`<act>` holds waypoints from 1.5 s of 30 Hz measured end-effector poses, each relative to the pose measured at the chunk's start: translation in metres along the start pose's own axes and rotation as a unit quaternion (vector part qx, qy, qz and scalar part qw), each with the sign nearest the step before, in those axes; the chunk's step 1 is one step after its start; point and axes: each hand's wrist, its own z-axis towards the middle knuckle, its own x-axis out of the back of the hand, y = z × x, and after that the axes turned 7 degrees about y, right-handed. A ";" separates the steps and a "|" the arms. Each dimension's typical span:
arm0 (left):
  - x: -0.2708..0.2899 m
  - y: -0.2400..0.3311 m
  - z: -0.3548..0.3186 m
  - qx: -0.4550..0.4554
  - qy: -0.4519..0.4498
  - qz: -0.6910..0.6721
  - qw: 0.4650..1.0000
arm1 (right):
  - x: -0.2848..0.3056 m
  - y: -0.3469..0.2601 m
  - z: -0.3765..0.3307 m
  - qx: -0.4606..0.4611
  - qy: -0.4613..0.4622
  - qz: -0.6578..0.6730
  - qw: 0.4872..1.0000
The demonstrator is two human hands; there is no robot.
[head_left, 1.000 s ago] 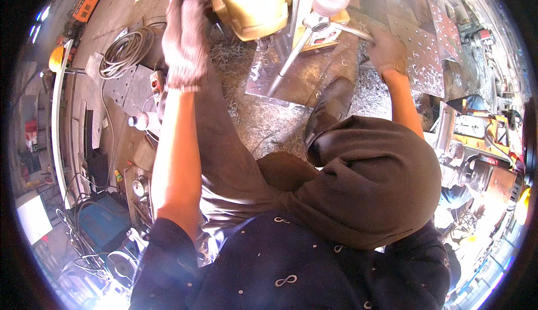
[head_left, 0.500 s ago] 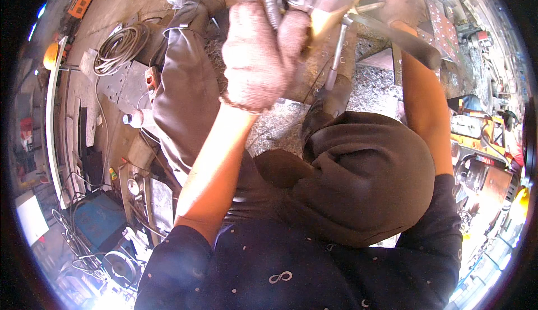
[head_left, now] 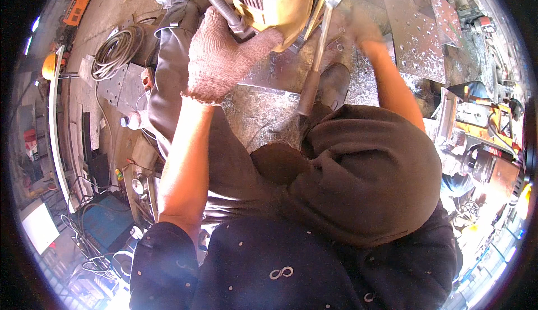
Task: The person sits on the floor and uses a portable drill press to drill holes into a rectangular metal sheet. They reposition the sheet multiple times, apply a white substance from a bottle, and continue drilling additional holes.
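Two gloved hands hold a big yellow machine (head_left: 274,2).
The left hand (head_left: 221,58) has its fingers wrapped on it; the right hand (head_left: 364,30) is blurry, fingers unclear. An orange box (head_left: 75,12) sits far left.

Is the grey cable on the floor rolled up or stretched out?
Rolled up. The grey cable lies in round loops on the floor, left of the person's leg.

Gloved left hand (head_left: 221,58) grips yellow drill (head_left: 274,2).

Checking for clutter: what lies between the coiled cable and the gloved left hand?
In the head view, the person's trousered leg lies between the coiled cable and the left hand.
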 end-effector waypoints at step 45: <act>-0.019 0.005 -0.016 0.026 0.007 0.031 0.999 | 0.120 -0.043 0.029 0.112 0.140 -0.137 0.974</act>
